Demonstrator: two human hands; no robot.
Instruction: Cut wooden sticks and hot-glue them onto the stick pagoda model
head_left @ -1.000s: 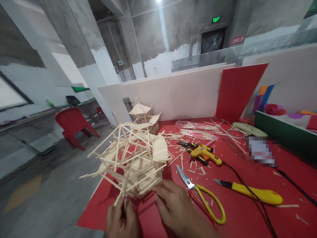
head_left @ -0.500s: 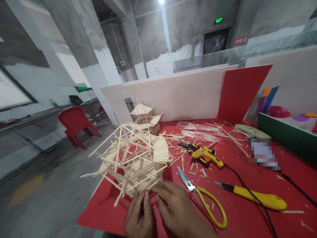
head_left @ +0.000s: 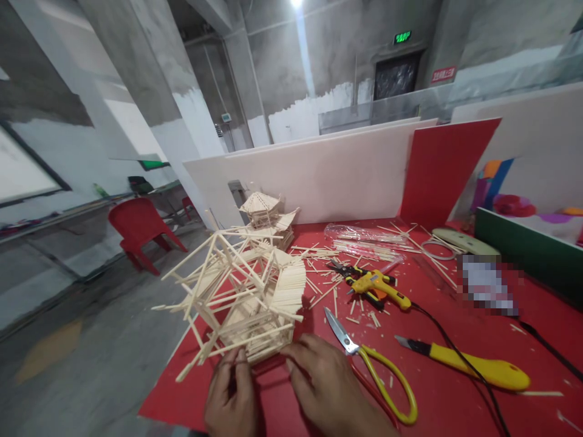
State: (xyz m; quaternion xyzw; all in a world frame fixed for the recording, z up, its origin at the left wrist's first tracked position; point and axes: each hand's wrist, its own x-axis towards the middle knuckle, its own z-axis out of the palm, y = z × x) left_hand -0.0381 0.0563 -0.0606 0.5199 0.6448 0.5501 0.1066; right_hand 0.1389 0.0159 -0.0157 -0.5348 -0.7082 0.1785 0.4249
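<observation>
A model building of pale wooden sticks [head_left: 241, 297] stands tilted at the near left corner of the red table [head_left: 455, 376]. My left hand [head_left: 230, 397] touches its lower front edge, fingers close together and pointing up at the sticks. My right hand [head_left: 330, 385] lies flat on the table beside the model's base, fingers spread and touching its right corner. A smaller stick pagoda [head_left: 264, 215] stands behind the model.
Yellow-handled scissors [head_left: 378, 373] lie just right of my right hand. A yellow glue gun [head_left: 378, 285], pliers, a yellow utility knife [head_left: 473, 367] and loose sticks cover the table. White and red boards stand at the back. A red chair [head_left: 139, 227] is on the floor, left.
The stick model has turned and tipped, its roof panel now facing more to the right. My left hand moved right to its base, then back left. My right hand stayed at its corner.
</observation>
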